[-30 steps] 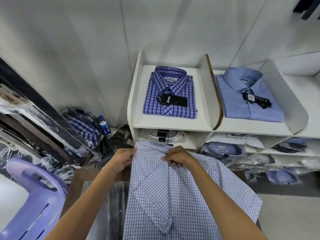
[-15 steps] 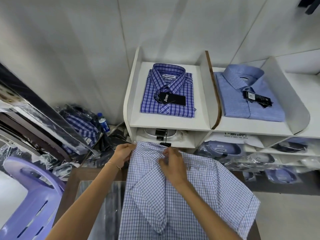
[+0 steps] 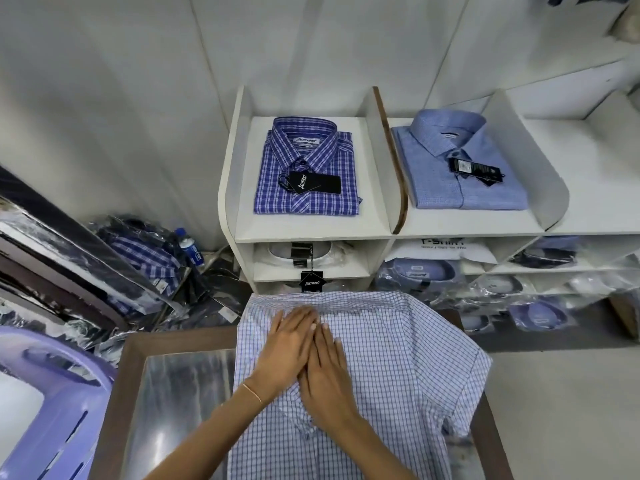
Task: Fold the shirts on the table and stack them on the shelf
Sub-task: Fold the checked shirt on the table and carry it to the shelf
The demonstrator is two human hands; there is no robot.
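Both hands flat on a light checked shirt (image 3: 398, 358), fingers straight, holding nothing. Left hand (image 3: 287, 348) palm-down w/ fingertips near the collar edge; thin bracelet (image 3: 252, 392) at its wrist. Right hand (image 3: 327, 375) pressed just beside it, partly tucked under the left one's fingers, so the two overlap at mid-shirt.

Shirt spread back-up beneath the palms on a brown-framed table (image 3: 138, 344) w/ shiny top; one short sleeve hanging off to the right of the right hand, left side already folded in.

Straight ahead of the fingertips, a white shelf unit (image 3: 311, 230). Top-left compartment: folded dark-blue plaid shirt (image 3: 308, 168) w/ black tag. Compartment to its right: folded pale-blue shirt (image 3: 460, 161), also tagged. Lower cubbies beyond the hands: more shirts, bagged in clear plastic; details hard to make out.

Left of the left hand, at floor level: heap of bagged shirts (image 3: 145, 251) and a small blue-capped bottle (image 3: 190, 247). Nearer, far left of the left forearm: lilac plastic chair (image 3: 52, 393).
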